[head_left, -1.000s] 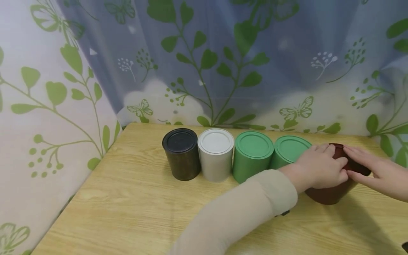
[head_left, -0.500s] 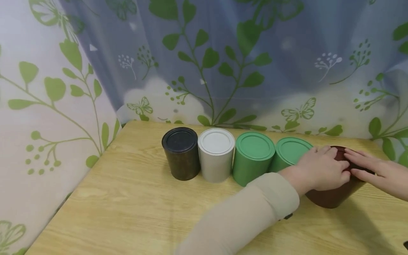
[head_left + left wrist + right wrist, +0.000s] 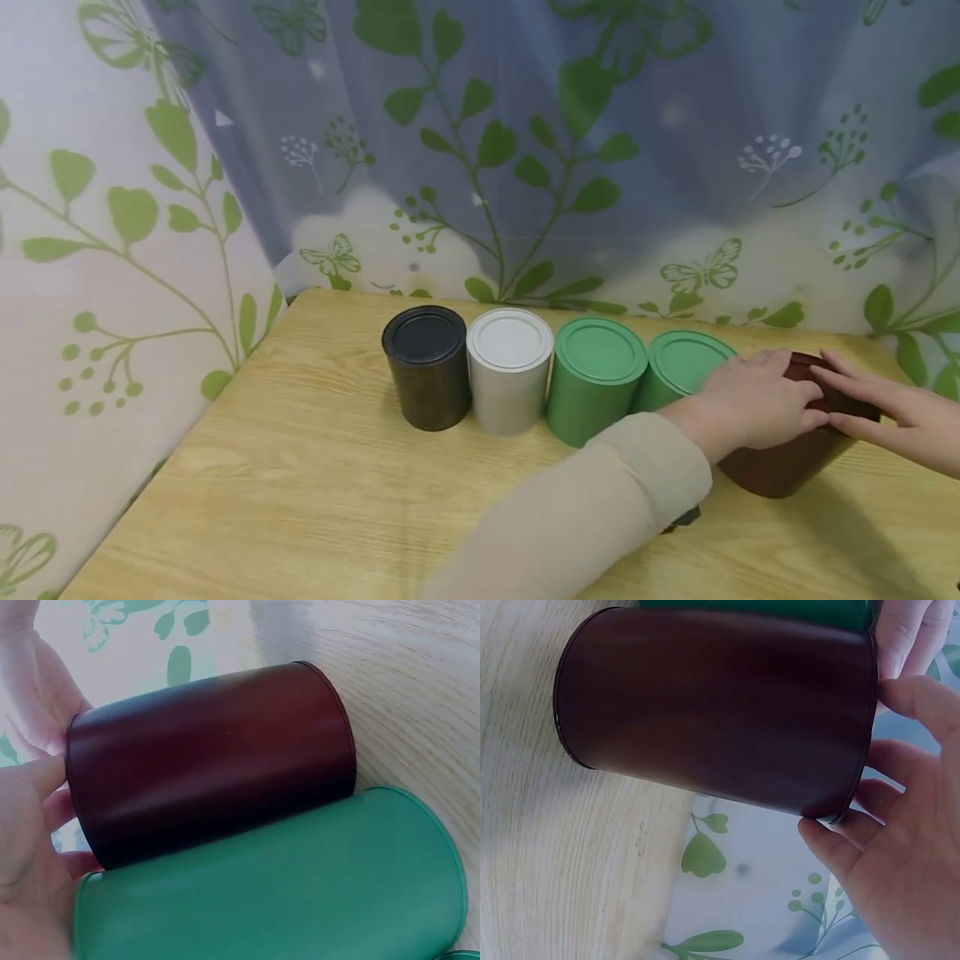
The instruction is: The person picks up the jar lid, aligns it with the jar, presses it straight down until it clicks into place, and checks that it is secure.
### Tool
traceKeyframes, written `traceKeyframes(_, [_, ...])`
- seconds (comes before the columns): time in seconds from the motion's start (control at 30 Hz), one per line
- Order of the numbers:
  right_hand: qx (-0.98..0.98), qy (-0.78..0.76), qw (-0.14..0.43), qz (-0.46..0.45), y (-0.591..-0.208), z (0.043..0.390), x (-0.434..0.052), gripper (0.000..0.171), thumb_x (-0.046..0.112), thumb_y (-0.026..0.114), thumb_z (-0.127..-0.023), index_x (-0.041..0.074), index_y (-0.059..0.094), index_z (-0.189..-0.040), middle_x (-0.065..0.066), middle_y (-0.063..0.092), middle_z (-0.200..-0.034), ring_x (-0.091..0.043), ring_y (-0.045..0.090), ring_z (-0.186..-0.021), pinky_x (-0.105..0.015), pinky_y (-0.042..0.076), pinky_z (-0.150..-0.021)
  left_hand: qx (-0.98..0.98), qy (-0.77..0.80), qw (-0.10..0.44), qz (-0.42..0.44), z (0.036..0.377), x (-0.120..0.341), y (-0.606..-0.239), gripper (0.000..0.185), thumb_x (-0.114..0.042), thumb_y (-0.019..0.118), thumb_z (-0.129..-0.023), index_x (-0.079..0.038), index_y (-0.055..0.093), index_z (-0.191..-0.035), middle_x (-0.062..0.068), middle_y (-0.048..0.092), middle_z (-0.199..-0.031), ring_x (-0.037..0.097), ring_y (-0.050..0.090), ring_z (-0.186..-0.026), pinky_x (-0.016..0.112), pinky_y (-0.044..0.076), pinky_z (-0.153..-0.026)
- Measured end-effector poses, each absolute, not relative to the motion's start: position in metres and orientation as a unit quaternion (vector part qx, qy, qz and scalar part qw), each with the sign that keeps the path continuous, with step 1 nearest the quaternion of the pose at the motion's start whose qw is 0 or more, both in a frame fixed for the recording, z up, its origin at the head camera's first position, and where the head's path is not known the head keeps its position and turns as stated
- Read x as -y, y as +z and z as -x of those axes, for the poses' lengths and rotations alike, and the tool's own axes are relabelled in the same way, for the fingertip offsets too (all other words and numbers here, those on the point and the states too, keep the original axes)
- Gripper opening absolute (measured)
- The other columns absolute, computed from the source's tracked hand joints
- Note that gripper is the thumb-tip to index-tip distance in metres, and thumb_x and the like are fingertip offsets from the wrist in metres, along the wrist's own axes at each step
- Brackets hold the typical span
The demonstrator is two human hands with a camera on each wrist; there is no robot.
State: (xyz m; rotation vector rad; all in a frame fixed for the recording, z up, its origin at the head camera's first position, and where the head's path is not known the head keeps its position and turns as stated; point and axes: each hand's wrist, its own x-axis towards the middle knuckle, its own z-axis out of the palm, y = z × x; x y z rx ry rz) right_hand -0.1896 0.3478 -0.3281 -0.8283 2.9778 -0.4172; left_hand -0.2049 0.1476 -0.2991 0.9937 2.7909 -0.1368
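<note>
Dark-brown cylindrical tin (image 3: 787,454) stands upright between both hands — left hand (image 3: 757,400) and right hand (image 3: 892,408) lie flat-fingered on its lid.

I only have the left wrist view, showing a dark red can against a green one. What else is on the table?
Observer: The head view shows a row: a black can, a white can, two green cans side by side, then the dark red can at the right end.
Operator: Is the right hand on the red can too?
Observer: Yes. The right hand lies on its top from the right, fingers fairly straight, opposite the left hand.
Operator: Does the red can touch the table?
Observer: The right wrist view shows its base rim at the wooden table; whether it rests flat or tilts I cannot tell.
</note>
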Motion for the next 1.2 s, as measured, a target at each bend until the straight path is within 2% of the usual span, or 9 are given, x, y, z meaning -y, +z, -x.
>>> traceKeyframes(0.07, [-0.954,-0.130,0.003,0.270,-0.329,0.189,-0.350,0.064,0.010,0.055,-0.094,0.000,0.022,-0.147,-0.008,-0.001,-0.151,0.021,-0.008,-0.116,0.004,-0.002,-0.085,-0.938,-0.039,0.092,-0.332,0.204,-0.150,-0.297,0.040,-0.058,0.025,-0.095,-0.056,0.031,-0.134,-0.021,0.011,-0.149,-0.004,0.005,-0.135,0.021,0.015,-0.109])
traceKeyframes(0.27, [-0.949,-0.162,0.016,0.270,-0.329,0.188,-0.347,0.063,0.009,0.059,-0.091,-0.002,0.027,-0.145,-0.016,0.000,-0.152,0.015,-0.006,-0.121,0.004,0.003,-0.085,-0.944,-0.047,0.099,-0.312,0.204,-0.153,-0.296,0.036,-0.049,0.031,-0.098,-0.057,0.032,-0.134,-0.021,0.014,-0.148,-0.005,0.008,-0.134,0.019,0.023,-0.105])
traceKeyframes(0.43, [-0.953,-0.183,0.052,0.235,-0.326,0.185,-0.343,0.058,0.015,0.054,-0.095,-0.006,0.028,-0.143,-0.024,0.000,-0.151,-0.032,-0.001,-0.138,0.002,0.003,-0.089,-0.944,-0.052,0.098,-0.311,0.205,-0.152,-0.295,0.037,-0.048,0.030,-0.099,-0.057,0.029,-0.135,-0.021,0.015,-0.148,-0.004,0.009,-0.134,0.020,0.023,-0.105])
traceKeyframes(0.5, [-0.957,-0.178,0.063,0.219,-0.324,0.183,-0.341,0.058,0.019,0.052,-0.097,-0.007,0.027,-0.143,-0.026,0.001,-0.151,-0.051,0.005,-0.133,-0.014,0.008,-0.106,-0.943,-0.053,0.100,-0.313,0.205,-0.152,-0.295,0.037,-0.049,0.027,-0.099,-0.058,0.027,-0.136,-0.022,0.013,-0.148,-0.004,0.007,-0.135,0.023,0.019,-0.108])
traceKeyframes(0.57, [-0.960,-0.169,0.060,0.214,-0.324,0.181,-0.340,0.058,0.020,0.048,-0.099,-0.009,0.024,-0.143,-0.026,0.001,-0.151,-0.051,0.004,-0.133,-0.038,0.008,-0.111,-0.941,-0.053,0.103,-0.317,0.205,-0.150,-0.297,0.038,-0.052,0.023,-0.099,-0.059,0.023,-0.136,-0.023,0.010,-0.149,-0.004,0.004,-0.135,0.026,0.015,-0.110])
traceKeyframes(0.67, [-0.964,-0.153,0.053,0.212,-0.326,0.175,-0.337,0.058,0.020,0.042,-0.101,-0.013,0.019,-0.142,-0.029,-0.001,-0.150,-0.045,-0.005,-0.135,-0.063,0.003,-0.102,-0.940,-0.062,0.108,-0.319,0.203,-0.147,-0.300,0.041,-0.058,0.015,-0.096,-0.060,0.012,-0.137,-0.025,0.000,-0.149,-0.004,-0.004,-0.136,0.031,0.006,-0.112])
traceKeyframes(0.83, [-0.966,-0.137,0.045,0.212,-0.331,0.170,-0.335,0.055,0.019,0.036,-0.103,-0.018,0.017,-0.139,-0.031,-0.005,-0.148,-0.039,-0.018,-0.134,-0.056,-0.011,-0.105,-0.939,-0.085,0.101,-0.318,0.199,-0.146,-0.304,0.044,-0.062,0.010,-0.094,-0.059,0.001,-0.137,-0.024,-0.008,-0.149,-0.003,-0.009,-0.135,0.032,0.002,-0.112])
traceKeyframes(1.03, [-0.968,-0.135,0.036,0.209,-0.332,0.172,-0.337,0.054,0.020,0.037,-0.102,-0.018,0.021,-0.138,-0.030,-0.001,-0.149,-0.042,-0.015,-0.134,-0.057,-0.010,-0.105,-0.942,-0.085,0.094,-0.310,0.199,-0.148,-0.306,0.042,-0.060,0.013,-0.095,-0.059,0.003,-0.137,-0.024,-0.006,-0.149,-0.002,-0.008,-0.136,0.032,0.001,-0.112])
traceKeyframes(1.2, [-0.966,-0.139,0.043,0.213,-0.333,0.172,-0.338,0.055,0.020,0.037,-0.103,-0.017,0.019,-0.139,-0.026,-0.004,-0.150,-0.040,-0.016,-0.135,-0.058,-0.010,-0.104,-0.950,-0.143,0.055,-0.272,0.191,-0.154,-0.311,0.051,-0.064,0.007,-0.092,-0.052,0.001,-0.141,-0.020,0.000,-0.151,0.004,-0.007,-0.138,0.037,-0.004,-0.112])
